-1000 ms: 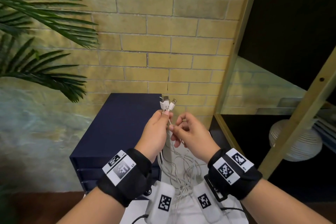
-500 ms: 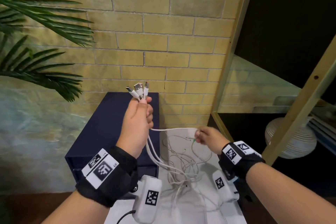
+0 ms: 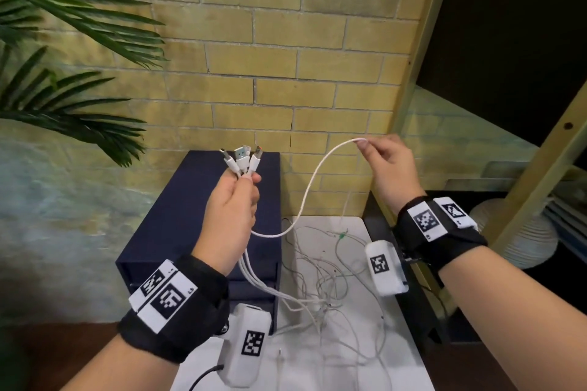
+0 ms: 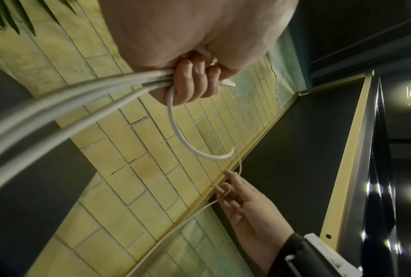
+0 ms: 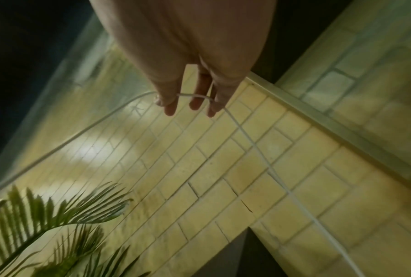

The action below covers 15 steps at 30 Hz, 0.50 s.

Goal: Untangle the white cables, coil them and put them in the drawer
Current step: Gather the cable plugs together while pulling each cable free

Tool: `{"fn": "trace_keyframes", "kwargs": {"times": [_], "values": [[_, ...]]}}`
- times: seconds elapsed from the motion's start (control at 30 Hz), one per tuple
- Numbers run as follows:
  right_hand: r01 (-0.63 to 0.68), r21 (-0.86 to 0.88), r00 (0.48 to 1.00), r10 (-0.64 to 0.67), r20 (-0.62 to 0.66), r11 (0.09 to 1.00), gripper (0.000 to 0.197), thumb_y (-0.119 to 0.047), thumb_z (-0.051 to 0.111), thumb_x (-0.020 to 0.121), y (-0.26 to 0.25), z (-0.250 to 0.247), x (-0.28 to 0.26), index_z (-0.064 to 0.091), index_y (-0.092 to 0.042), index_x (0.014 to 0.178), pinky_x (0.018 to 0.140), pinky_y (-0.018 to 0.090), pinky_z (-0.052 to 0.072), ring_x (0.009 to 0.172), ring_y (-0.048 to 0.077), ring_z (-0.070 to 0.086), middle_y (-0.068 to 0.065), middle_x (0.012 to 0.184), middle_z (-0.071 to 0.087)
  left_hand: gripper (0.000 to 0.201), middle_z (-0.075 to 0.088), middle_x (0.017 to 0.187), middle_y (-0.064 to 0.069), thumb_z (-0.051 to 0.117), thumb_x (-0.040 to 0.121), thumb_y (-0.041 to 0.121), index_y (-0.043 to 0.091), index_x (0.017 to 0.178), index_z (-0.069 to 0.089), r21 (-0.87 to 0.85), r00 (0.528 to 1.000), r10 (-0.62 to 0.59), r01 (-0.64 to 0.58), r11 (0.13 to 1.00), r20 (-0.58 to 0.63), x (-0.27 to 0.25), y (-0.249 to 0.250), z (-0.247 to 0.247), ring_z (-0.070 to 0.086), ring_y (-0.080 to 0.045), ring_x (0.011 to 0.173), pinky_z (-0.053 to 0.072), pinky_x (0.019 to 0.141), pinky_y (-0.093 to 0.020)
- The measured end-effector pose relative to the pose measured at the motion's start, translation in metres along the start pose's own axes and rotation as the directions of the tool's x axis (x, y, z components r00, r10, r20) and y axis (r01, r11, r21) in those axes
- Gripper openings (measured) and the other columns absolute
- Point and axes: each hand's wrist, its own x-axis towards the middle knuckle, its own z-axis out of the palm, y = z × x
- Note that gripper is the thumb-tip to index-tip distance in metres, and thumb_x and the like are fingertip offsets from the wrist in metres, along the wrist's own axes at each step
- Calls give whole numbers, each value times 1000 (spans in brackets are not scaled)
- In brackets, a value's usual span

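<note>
Setting: yellow brick wall point(image 3: 286, 41) ahead, palm leaves point(image 3: 63, 41) upper left, dark shelf unit with gold frame point(image 3: 540, 174) on my right. Below the wall, a navy drawer cabinet point(image 3: 178, 216) stands just left of the white table point(image 3: 394, 346), the two touching side by side. Its drawer fronts look closed, though my left arm hides most of them.

Tangle of white cables point(image 3: 324, 292): lies on the table, below and between my hands, nearer the left one. Thin strands are looped over one another; I cannot tell which crosses which.

Left hand point(image 3: 232, 216): raised over the cabinet's right edge, fingers curled tight round a bundle of thick cables. Three plugs point(image 3: 243, 159) fan out above the fist; the cords drop from under it down into the tangle.

Right hand point(image 3: 387, 165): raised to the right, near the shelf frame, well apart from the left. Thumb and forefinger pinch a single cable point(image 3: 313, 174); other fingers are nearly straight, and the cable runs on across them in the wrist view.

Key relation: the single cable runs left-right between the hands, sagging in a low curve under the left fist. From the right hand its far part falls towards the table.

Judgement: still untangling. The slack lies toward the left hand, so pulling rightward should draw this cable clear. Risk: snagging the thin strands below.
</note>
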Motion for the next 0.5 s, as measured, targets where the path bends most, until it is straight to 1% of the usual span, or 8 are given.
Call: {"fn": "trace_keyframes", "kwargs": {"times": [0.1,0.23,0.27,0.33,0.4,0.43,0.47,0.5], "values": [[76,-18,996,-76,-43,997,18,-24,60,90,-6,1,1,67,-32,104,82,24,42,83,11,48,-8,85,41,25,33,51,11,34,100,13,18,82,51,-19,1000,-13,13,1000,3,2,-1,0,23,-3,42,17,39,-17],[-126,-237,973,166,161,963,29,-10,52,90,16,1,-15,69,-27,105,87,31,44,93,21,55,-3,91,49,24,34,49,10,34,101,13,17,82,49,-118,999,-33,36,992,34,4,0,-2,23,-4,41,16,41,-21],[-164,-334,935,254,247,928,33,-5,50,89,27,0,-23,70,-25,106,88,31,45,97,24,58,-2,95,55,25,35,48,10,33,101,14,17,82,49,-139,998,-34,41,989,48,4,0,-2,24,-4,41,17,42,-21],[-192,-525,791,448,417,829,40,0,45,88,45,0,-38,68,-22,111,93,30,45,110,25,59,1,117,63,25,37,48,10,32,102,15,16,83,48,-160,997,-33,44,986,70,4,0,-2,26,-4,41,20,43,-21],[-136,-686,635,594,493,714,49,6,38,87,58,0,-52,63,-22,119,99,26,41,123,23,51,4,136,51,25,38,48,9,31,102,15,16,83,47,-184,996,-34,50,982,88,3,0,-3,27,-4,42,24,43,-19],[-95,-736,614,622,487,670,54,10,36,86,60,1,-57,61,-22,121,99,25,40,125,23,48,5,139,47,26,38,49,10,30,103,15,16,83,46,-203,995,-36,55,978,97,3,-1,-3,28,-4,42,26,43,-18],[-69,-752,640,607,470,655,56,12,36,85,60,2,-61,61,-22,121,100,25,39,126,23,47,6,139,45,27,37,50,10,30,103,16,16,82,46,-220,994,-37,60,974,105,3,-2,-3,28,-4,42,28,44,-17],[-66,-734,698,557,450,676,53,12,37,86,56,3,-63,62,-22,119,100,26,39,125,22,47,6,137,46,27,37,51,11,30,103,17,16,81,45,-231,993,-38,64,971,112,4,-3,-3,28,-4,43,30,45,-17]]}}
